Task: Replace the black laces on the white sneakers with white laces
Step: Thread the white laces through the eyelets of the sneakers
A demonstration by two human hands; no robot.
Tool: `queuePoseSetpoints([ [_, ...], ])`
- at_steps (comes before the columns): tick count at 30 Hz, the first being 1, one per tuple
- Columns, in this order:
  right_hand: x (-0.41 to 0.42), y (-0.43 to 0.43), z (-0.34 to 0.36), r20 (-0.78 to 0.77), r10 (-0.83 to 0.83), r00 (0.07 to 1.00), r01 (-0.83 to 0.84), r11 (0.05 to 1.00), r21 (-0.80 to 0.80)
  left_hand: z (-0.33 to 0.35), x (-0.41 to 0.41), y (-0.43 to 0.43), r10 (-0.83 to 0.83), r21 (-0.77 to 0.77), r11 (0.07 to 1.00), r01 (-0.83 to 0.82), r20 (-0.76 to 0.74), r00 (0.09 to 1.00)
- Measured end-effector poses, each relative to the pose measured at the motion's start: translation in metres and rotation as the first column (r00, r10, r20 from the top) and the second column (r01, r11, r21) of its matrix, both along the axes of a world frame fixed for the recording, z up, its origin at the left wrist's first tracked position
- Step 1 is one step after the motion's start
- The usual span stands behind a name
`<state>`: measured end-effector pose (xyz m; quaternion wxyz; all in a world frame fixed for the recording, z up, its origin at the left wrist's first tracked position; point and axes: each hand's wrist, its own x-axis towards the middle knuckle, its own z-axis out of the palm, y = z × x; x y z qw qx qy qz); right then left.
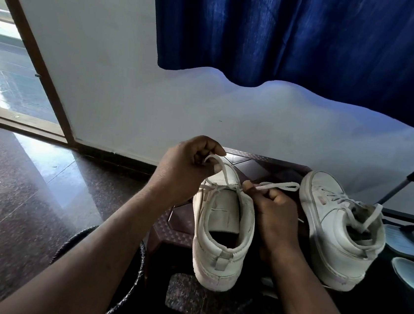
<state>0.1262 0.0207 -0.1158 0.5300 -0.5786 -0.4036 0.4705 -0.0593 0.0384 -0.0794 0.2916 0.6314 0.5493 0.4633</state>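
Note:
Two white sneakers stand on a dark brown plastic stool (248,165), heels toward me. The left sneaker (220,235) carries a white lace (225,170) drawn into two loops above its tongue. My left hand (186,170) pinches the left loop, raised over the shoe's top. My right hand (274,213) pinches the right loop (280,185), which sticks out to the right. The right sneaker (334,230) is threaded with a white lace whose ends hang loose over its opening. No black lace is in view.
A black mesh basket (133,272) sits at the stool's left near my left forearm. A black metal rack (413,190) with blue sandals (413,242) stands at the right. Behind are a white wall, a blue curtain and an open doorway at far left.

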Motion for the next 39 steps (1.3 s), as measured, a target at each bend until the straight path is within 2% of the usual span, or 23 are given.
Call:
queuePoseSetpoints([
  [2, 0.009, 0.008, 0.002, -0.02, -0.192, 0.981, 0.193, 0.98, 0.057, -0.002, -0.002, 0.001, -0.006, -0.012, 1.0, 0.006, -0.048, 0.999],
  [4, 0.019, 0.015, 0.006, -0.166, -0.299, 0.94, 0.312, 0.948, 0.06, -0.004, -0.004, 0.0, -0.022, -0.032, 0.999, 0.02, -0.076, 0.997],
  [6, 0.018, 0.011, 0.007, -0.202, -0.238, 0.95, 0.251, 0.967, 0.04, -0.005, -0.004, -0.001, -0.02, -0.034, 0.999, 0.017, -0.087, 0.996],
  [10, -0.001, -0.005, 0.002, -0.042, 0.053, 0.998, -0.054, 0.998, -0.023, -0.004, 0.005, -0.002, -0.03, -0.017, 0.999, 0.029, -0.09, 0.995],
  [11, -0.002, -0.004, 0.001, 0.003, 0.049, 0.999, -0.049, 0.999, -0.007, -0.003, 0.007, -0.003, -0.036, -0.014, 0.999, 0.035, -0.095, 0.995],
  [13, 0.001, 0.002, 0.003, 0.036, -0.074, 0.997, 0.073, 0.997, 0.028, -0.004, 0.008, -0.005, -0.047, -0.015, 0.999, 0.045, -0.108, 0.993],
  [15, 0.012, 0.01, 0.005, -0.094, -0.238, 0.967, 0.243, 0.969, 0.05, -0.005, 0.006, -0.006, -0.056, -0.036, 0.998, 0.052, -0.123, 0.991],
  [17, 0.021, 0.014, 0.006, -0.194, -0.286, 0.938, 0.3, 0.953, 0.046, -0.007, 0.004, -0.005, -0.054, -0.057, 0.997, 0.047, -0.136, 0.989],
  [21, 0.008, 0.001, 0.003, -0.141, -0.057, 0.988, 0.055, 0.998, -0.012, -0.007, 0.004, -0.003, -0.052, -0.089, 0.995, 0.039, -0.155, 0.987],
  [23, 0.001, -0.002, 0.0, -0.075, 0.031, 0.997, -0.03, 0.999, 0.02, -0.005, 0.003, -0.003, -0.055, -0.102, 0.994, 0.039, -0.156, 0.986],
  [25, 0.002, 0.001, -0.001, -0.038, -0.001, 0.999, 0.003, 0.998, 0.067, -0.005, 0.0, -0.003, -0.034, -0.114, 0.993, 0.017, -0.155, 0.987],
  [28, 0.009, 0.006, -0.003, -0.119, -0.057, 0.991, 0.068, 0.994, 0.088, -0.006, -0.011, -0.004, -0.03, -0.156, 0.988, -0.002, -0.202, 0.979],
  [31, 0.006, 0.004, -0.008, -0.125, 0.051, 0.991, -0.045, 0.998, 0.054, -0.005, -0.018, -0.008, -0.153, -0.269, 0.96, 0.073, -0.291, 0.944],
  [33, 0.003, 0.004, -0.011, -0.096, 0.07, 0.993, -0.064, 0.996, 0.058, -0.002, -0.016, -0.012, -0.201, -0.315, 0.944, 0.098, -0.313, 0.928],
  [39, 0.002, 0.006, -0.013, -0.032, 0.023, 0.999, -0.02, 0.995, 0.097, -0.003, -0.013, -0.011, -0.195, -0.368, 0.924, 0.106, -0.213, 0.957],
])
